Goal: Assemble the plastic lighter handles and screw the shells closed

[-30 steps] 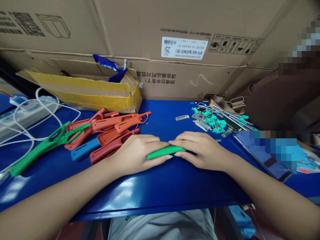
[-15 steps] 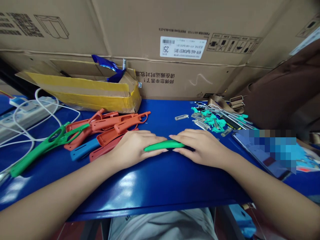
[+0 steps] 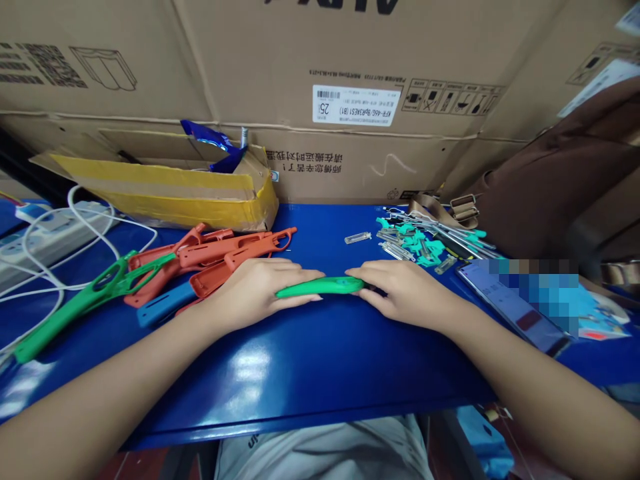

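Observation:
A green lighter casing point(image 3: 320, 287) lies crosswise between my two hands, just above the blue table. My left hand point(image 3: 253, 290) pinches its left end between thumb and fingers. The other end sits in the closed fingers of my right hand point(image 3: 400, 288), which partly hide it. Beyond my left hand are several orange lighter casings point(image 3: 205, 252) in a heap, with a blue casing point(image 3: 167, 303) at the near side. More green casing parts point(image 3: 65, 317) rest farther left. Past my right hand is a pile of teal parts, clear tanks and metal rods point(image 3: 417, 241); one clear tank point(image 3: 357, 238) lies apart.
An open cardboard box with yellow tape point(image 3: 200, 208) stands at the back left, beside a white power strip point(image 3: 55, 230) and loose cables. A phone point(image 3: 510, 303) lies at right, near a brown bag point(image 3: 545, 173). Large cardboard point(image 3: 240, 60) walls off the back.
My right fingertips have drawn slightly away from the left ones, so more of the green casing shows between the hands. The view has shifted a little.

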`<control>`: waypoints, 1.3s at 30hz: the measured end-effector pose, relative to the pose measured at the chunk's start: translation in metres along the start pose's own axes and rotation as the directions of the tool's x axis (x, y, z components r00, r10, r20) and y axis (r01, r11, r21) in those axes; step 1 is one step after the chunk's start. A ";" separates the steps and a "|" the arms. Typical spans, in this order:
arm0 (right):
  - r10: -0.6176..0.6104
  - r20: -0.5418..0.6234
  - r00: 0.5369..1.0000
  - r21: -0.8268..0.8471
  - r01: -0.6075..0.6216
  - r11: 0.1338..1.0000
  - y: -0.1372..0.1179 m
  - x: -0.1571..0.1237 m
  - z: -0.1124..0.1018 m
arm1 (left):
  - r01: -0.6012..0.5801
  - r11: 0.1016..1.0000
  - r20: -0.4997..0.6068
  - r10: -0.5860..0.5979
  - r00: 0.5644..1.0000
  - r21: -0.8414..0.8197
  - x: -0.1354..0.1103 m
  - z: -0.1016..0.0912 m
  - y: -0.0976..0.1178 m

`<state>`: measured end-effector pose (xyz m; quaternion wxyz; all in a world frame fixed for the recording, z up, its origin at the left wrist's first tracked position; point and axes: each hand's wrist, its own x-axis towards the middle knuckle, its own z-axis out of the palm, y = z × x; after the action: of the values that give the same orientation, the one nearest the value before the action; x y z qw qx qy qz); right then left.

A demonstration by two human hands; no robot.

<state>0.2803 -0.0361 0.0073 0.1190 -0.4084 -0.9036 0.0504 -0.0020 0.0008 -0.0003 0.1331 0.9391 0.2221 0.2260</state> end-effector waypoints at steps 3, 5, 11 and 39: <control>0.039 0.016 0.999 -0.025 -0.039 0.999 0.003 0.000 0.002 | 0.027 0.999 0.011 -0.028 1.000 0.024 0.000 -0.001 0.000; 0.061 0.008 0.998 0.000 -0.061 0.998 0.004 0.001 0.003 | 0.056 0.998 0.008 -0.057 0.998 0.016 0.000 -0.002 0.001; 0.178 -0.004 0.984 0.100 -0.176 0.979 0.009 0.004 0.005 | 0.187 0.982 0.073 -0.189 0.979 0.040 0.002 0.000 0.004; 0.176 0.061 0.982 0.164 -0.184 0.969 0.004 -0.003 0.007 | 0.454 0.721 -0.140 -0.453 0.881 0.523 0.002 -0.034 -0.009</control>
<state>0.2832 -0.0355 -0.0011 0.1273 -0.4759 -0.8578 0.1466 -0.0204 0.0145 0.0264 -0.0865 0.8542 0.4995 0.1158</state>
